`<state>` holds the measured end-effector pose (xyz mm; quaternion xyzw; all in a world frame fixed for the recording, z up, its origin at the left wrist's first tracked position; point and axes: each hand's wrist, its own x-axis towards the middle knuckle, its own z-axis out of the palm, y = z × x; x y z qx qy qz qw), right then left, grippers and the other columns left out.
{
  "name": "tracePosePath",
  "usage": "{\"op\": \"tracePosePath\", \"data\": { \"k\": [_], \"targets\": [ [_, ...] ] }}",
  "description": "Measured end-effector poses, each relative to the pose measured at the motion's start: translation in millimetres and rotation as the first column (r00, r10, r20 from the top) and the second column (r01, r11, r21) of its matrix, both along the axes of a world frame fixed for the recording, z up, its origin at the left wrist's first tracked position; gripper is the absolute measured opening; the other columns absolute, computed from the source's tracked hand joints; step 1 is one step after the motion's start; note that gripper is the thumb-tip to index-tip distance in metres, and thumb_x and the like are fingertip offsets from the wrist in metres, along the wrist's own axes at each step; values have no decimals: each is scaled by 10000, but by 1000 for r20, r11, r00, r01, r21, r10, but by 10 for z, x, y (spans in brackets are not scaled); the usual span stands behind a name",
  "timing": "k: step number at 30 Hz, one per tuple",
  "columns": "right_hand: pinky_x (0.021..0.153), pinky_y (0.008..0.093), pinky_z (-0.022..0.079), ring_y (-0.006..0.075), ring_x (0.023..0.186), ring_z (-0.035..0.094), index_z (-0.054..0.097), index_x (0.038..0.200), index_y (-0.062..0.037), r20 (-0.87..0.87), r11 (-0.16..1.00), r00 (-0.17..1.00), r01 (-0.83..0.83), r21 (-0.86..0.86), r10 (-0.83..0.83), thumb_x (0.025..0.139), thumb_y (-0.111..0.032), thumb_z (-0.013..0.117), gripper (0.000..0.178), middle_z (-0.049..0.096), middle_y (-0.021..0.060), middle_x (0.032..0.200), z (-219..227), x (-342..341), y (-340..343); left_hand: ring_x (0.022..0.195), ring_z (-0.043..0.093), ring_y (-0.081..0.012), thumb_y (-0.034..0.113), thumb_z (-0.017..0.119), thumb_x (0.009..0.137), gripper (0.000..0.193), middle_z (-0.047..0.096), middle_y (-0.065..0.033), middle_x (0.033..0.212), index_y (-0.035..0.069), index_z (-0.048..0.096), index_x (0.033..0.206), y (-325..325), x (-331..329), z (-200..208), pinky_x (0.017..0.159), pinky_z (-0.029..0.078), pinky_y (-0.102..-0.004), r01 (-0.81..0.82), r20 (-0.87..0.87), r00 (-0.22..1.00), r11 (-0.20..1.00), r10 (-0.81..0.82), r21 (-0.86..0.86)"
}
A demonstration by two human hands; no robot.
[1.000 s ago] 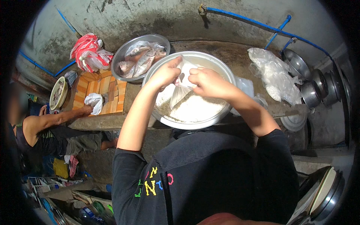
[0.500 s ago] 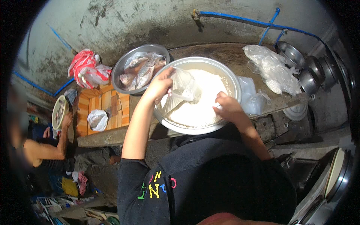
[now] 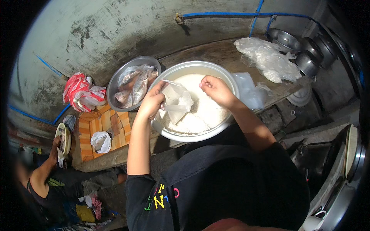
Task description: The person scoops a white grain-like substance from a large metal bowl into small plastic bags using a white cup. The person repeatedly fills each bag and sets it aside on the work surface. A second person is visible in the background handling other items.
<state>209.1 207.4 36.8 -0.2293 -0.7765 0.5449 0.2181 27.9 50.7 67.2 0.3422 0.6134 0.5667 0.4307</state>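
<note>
A wide metal basin [image 3: 194, 138] in front of me holds white rice grains [image 3: 211, 111]. My left hand [image 3: 153, 101] grips the rim of a clear plastic bag [image 3: 179, 103] at the basin's left side. The bag hangs over the rice, its mouth spread, and its lower end seems to contain some grains. My right hand [image 3: 217, 89] is above the far right part of the rice, fingers pinched together. Whatever is between those fingers, if anything, is too small to make out.
Whole fish [image 3: 139, 89] lie in a grey basin [image 3: 111, 101] at the left. Beyond are a red-and-white bag [image 3: 85, 92] and a wooden tray [image 3: 85, 140]. Clear bags [image 3: 246, 90], white-filled bags [image 3: 266, 57] and pots [image 3: 308, 63] are rightward. Another person holds a pale bowl [image 3: 66, 142].
My right hand has moved away from me and left across the rice. My left hand still grips the bag, which now hangs lower and fuller-looking. The whole view has shifted slightly.
</note>
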Motion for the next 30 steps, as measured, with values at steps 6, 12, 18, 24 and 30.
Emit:
{"op": "tracePosePath", "data": {
  "k": [6,12,18,24,30],
  "targets": [
    [561,283,427,114,604,513,566,805,-21,127,965,968,-231,127,215,816,-241,561,220,569,54,660,-440,-67,-77,572,435,-72,-24,389,669,632,453,-132,1229,-62,292,1293,257,213,37,480,354,-193,-62,-52,997,997,59,-55],
    [596,299,435,180,655,556,581,733,-20,-185,991,977,-87,103,105,769,-147,567,133,584,113,718,168,316,507,555,444,-61,-43,379,681,460,587,-72,980,-10,491,1126,349,244,165,502,349,-178,-117,-363,928,991,84,-71],
    [704,270,440,153,922,484,548,768,-17,-496,950,819,-182,253,289,799,-104,575,95,399,135,1175,548,850,917,681,560,-140,-117,385,646,245,611,-114,709,-21,591,736,1072,1084,707,632,429,-244,-31,-771,627,993,108,114],
    [572,222,454,93,650,553,528,850,-18,-445,933,845,-355,-52,297,867,-101,507,87,549,25,767,705,1314,1482,732,522,-137,-98,450,662,269,540,-91,966,-6,584,876,1903,1789,958,610,416,-219,117,-785,593,946,178,304],
    [533,224,465,108,610,577,542,856,-54,-449,977,883,47,-210,-138,861,-145,519,94,575,36,741,484,1643,2963,925,478,-150,30,560,770,326,409,-81,1202,45,511,1091,2287,1824,684,740,429,-254,19,-586,787,942,192,334]
  ]
}}
